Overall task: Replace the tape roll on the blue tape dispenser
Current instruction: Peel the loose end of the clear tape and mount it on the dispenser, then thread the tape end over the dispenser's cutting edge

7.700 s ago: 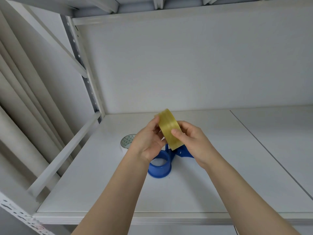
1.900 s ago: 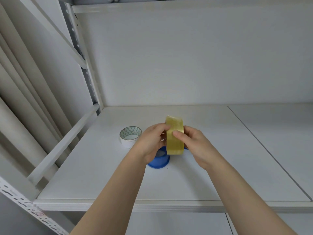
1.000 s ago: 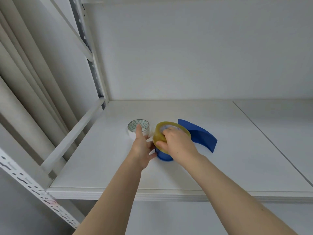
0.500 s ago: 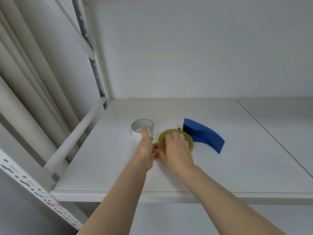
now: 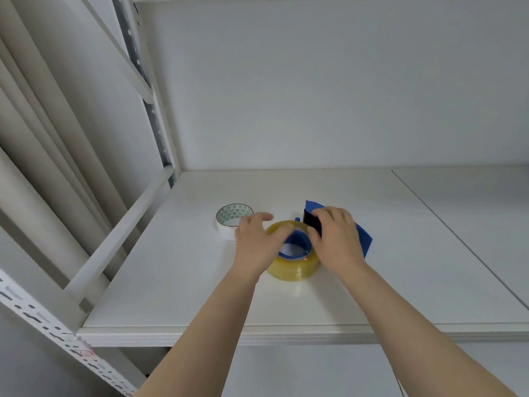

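Observation:
The yellowish clear tape roll (image 5: 294,269) lies flat on the white shelf (image 5: 183,282), seated around the blue dispenser's round hub (image 5: 296,242). The dispenser's blue handle (image 5: 364,239) and black blade part (image 5: 309,222) stick out to the right behind the roll. My left hand (image 5: 254,245) rests on the roll's left rim, fingers spread. My right hand (image 5: 335,239) lies over the black part and the handle, fingers bent around them.
An almost used-up white roll with a green-patterned core (image 5: 233,220) stands just left of my left hand. A slanted rail (image 5: 120,233) and a perforated upright (image 5: 143,81) bound the shelf's left side. A seam (image 5: 458,239) runs across the shelf on the right.
The yellow roll went from held upright in both hands to lying flat over the blue hub. My right hand has shifted from the roll's top to the dispenser's blade end.

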